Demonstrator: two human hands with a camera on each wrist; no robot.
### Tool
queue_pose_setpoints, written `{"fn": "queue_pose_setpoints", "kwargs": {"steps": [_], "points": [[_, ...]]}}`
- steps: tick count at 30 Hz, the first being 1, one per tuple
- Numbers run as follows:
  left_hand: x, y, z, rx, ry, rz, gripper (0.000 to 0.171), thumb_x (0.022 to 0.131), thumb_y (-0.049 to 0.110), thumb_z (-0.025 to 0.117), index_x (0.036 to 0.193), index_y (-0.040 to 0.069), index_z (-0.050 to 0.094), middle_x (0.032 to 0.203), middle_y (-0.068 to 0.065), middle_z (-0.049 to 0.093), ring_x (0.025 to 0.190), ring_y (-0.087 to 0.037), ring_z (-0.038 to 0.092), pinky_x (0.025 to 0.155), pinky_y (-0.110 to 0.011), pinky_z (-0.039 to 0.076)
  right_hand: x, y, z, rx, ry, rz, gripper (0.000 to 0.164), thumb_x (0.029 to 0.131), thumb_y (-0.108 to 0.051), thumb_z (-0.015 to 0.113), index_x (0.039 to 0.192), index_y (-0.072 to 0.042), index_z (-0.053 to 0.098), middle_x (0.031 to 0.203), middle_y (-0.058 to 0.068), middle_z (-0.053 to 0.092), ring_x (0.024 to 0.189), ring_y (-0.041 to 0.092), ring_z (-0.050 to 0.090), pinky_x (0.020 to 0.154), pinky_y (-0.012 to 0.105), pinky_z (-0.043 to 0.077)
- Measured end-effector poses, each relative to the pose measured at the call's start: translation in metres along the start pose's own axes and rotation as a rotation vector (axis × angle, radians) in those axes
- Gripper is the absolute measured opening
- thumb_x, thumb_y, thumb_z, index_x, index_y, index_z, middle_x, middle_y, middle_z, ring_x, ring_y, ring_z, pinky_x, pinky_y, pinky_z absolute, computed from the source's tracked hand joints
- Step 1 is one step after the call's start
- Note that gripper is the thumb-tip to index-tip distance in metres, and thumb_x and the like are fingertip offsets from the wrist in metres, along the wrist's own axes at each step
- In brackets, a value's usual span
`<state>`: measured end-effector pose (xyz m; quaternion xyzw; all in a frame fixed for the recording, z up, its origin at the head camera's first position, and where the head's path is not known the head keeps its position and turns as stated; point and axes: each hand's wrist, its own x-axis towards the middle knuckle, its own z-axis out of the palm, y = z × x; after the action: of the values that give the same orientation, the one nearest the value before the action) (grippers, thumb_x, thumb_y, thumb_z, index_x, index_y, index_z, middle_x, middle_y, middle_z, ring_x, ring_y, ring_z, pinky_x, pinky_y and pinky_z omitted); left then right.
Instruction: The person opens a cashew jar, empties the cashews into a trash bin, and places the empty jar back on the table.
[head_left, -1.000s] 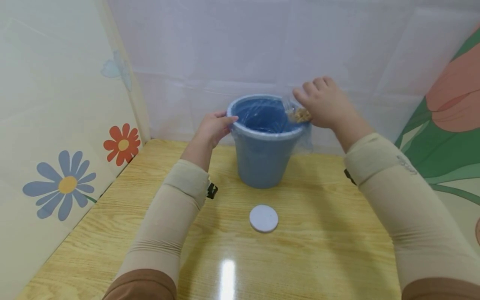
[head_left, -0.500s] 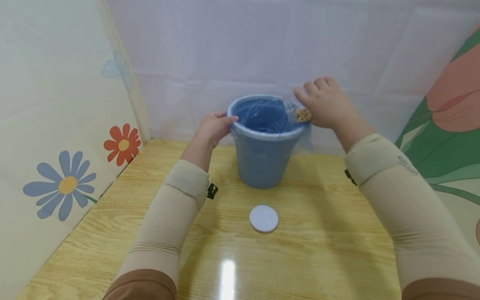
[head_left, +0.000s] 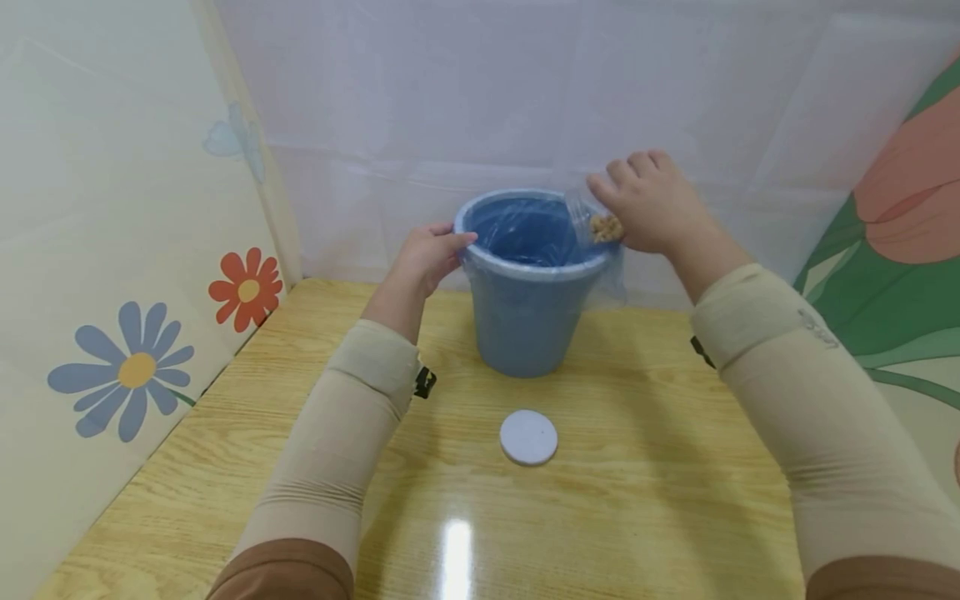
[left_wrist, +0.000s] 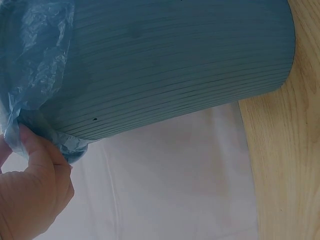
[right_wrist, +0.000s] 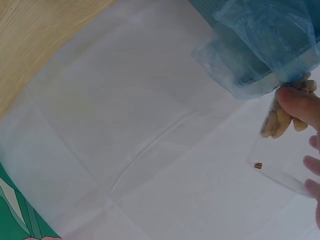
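A blue trash can (head_left: 525, 329) stands upright on the table, lined with a thin clear plastic bag (left_wrist: 47, 45) folded over its rim. My left hand (head_left: 427, 258) pinches the rim and the bag on the left side, thumb on top. At the right side of the rim, my right hand (head_left: 648, 204) grips a clear jar (right_wrist: 272, 162), tipped with its mouth toward the can's opening. Walnut pieces (head_left: 606, 228) lie inside the jar near its mouth. One small brown crumb (right_wrist: 258, 165) sits by the jar's bottom. The can's floor is hidden.
On the table (head_left: 622, 517), a round white lid (head_left: 528, 437) lies flat in front of the can. A white sheet (head_left: 450, 92) hangs right behind it. Flower-printed panels (head_left: 112, 208) close off both sides.
The walnut pieces have shifted slightly within the tipped jar. The left hand and the trash can stay put, and the right hand has hardly moved.
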<state>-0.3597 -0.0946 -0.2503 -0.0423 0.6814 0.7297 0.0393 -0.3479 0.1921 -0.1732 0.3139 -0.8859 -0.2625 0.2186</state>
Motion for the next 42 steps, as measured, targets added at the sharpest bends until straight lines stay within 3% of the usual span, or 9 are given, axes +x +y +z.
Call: {"fn": "queue_pose_setpoints", "kwargs": {"steps": [4, 10, 21, 29, 37, 42], "points": [[0.0002, -0.0001, 0.0001, 0.002, -0.002, 0.001, 0.050, 0.084, 0.010, 0.066, 0.131, 0.006, 0.049, 0.128, -0.008, 0.053, 0.110, -0.016, 0.055, 0.090, -0.024, 0.047, 0.0011, 0.0008, -0.0026, -0.019, 0.013, -0.013, 0.073, 0.076, -0.021, 0.073, 0.134, -0.002, 0.033, 0.121, 0.027, 0.041, 0.110, 0.046, 0.038, 0.097, 0.059, 0.030], [0.0001, -0.0001, 0.0014, 0.009, 0.004, -0.004, 0.051, 0.083, 0.011, 0.067, 0.131, 0.006, 0.049, 0.129, -0.007, 0.053, 0.110, -0.016, 0.055, 0.089, -0.024, 0.048, -0.0001, -0.0001, -0.0028, -0.008, -0.053, -0.038, 0.064, 0.080, -0.012, 0.066, 0.133, -0.002, 0.031, 0.122, 0.027, 0.041, 0.112, 0.046, 0.037, 0.099, 0.061, 0.027], [0.0019, -0.0001, 0.0017, 0.006, 0.000, -0.002, 0.051, 0.084, 0.011, 0.066, 0.131, 0.006, 0.049, 0.128, -0.008, 0.053, 0.109, -0.016, 0.055, 0.088, -0.023, 0.048, 0.0009, -0.0022, -0.0020, 0.009, -0.009, -0.085, 0.057, 0.083, 0.000, 0.059, 0.133, -0.008, 0.033, 0.124, 0.025, 0.040, 0.116, 0.044, 0.034, 0.103, 0.059, 0.020], [0.0019, -0.0001, 0.0006, 0.002, -0.006, 0.000, 0.051, 0.084, 0.010, 0.066, 0.132, 0.005, 0.048, 0.129, -0.008, 0.052, 0.109, -0.016, 0.056, 0.088, -0.023, 0.048, 0.0010, -0.0024, 0.0002, 0.007, -0.007, -0.068, 0.057, 0.085, -0.003, 0.057, 0.135, -0.007, 0.031, 0.124, 0.026, 0.040, 0.115, 0.045, 0.034, 0.101, 0.059, 0.023], [0.0019, -0.0003, -0.0003, -0.005, 0.002, -0.010, 0.051, 0.084, 0.009, 0.065, 0.132, 0.005, 0.047, 0.129, -0.008, 0.052, 0.109, -0.016, 0.056, 0.088, -0.023, 0.048, 0.0019, -0.0020, -0.0007, -0.027, 0.014, 0.008, 0.058, 0.082, -0.010, 0.063, 0.132, -0.002, 0.035, 0.120, 0.028, 0.043, 0.110, 0.047, 0.039, 0.096, 0.059, 0.031], [0.0016, -0.0003, -0.0006, -0.002, 0.002, -0.008, 0.051, 0.084, 0.010, 0.066, 0.132, 0.005, 0.048, 0.128, -0.007, 0.053, 0.108, -0.015, 0.056, 0.087, -0.023, 0.049, 0.0008, -0.0020, -0.0017, -0.036, -0.023, -0.022, 0.059, 0.083, -0.009, 0.061, 0.134, -0.003, 0.032, 0.122, 0.027, 0.041, 0.112, 0.045, 0.038, 0.099, 0.059, 0.028]]}}
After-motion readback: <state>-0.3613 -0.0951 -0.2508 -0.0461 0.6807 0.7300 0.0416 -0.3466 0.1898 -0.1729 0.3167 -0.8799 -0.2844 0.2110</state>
